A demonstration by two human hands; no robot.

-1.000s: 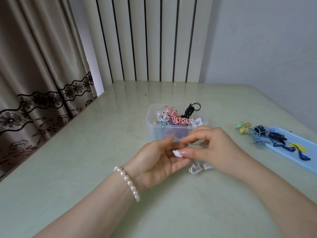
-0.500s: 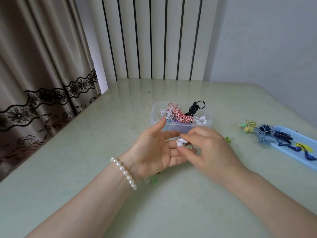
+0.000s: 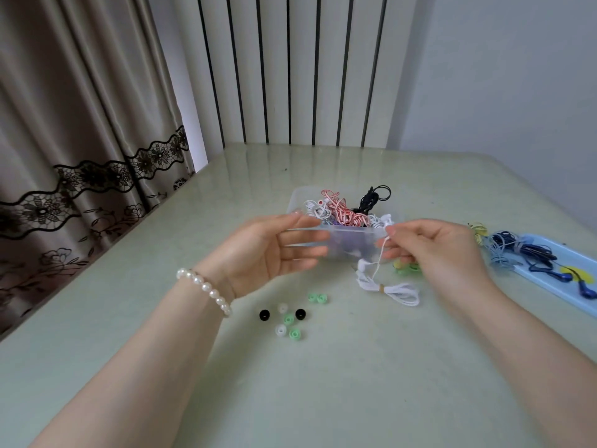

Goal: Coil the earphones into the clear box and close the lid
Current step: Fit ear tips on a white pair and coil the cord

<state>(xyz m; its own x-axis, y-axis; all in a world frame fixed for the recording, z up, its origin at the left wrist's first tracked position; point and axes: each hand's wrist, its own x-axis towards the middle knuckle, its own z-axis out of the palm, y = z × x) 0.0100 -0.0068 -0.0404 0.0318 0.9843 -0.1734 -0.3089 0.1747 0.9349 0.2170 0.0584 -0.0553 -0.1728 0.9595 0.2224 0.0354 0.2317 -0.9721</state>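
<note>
Hands [image 3: 268,250] blurred, partly hiding clear box [image 3: 352,244].

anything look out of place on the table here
Yes: loose ear tips, black, white and green, lie scattered on the table in front of the clear box, detached from any earphones.

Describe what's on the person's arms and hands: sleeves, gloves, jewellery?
Both forearms are bare, no sleeves in view, no gloves. The left hand has a bracelet of round white pearl-like beads at the wrist. The right hand and its wrist carry nothing. No rings or watch visible.
</note>
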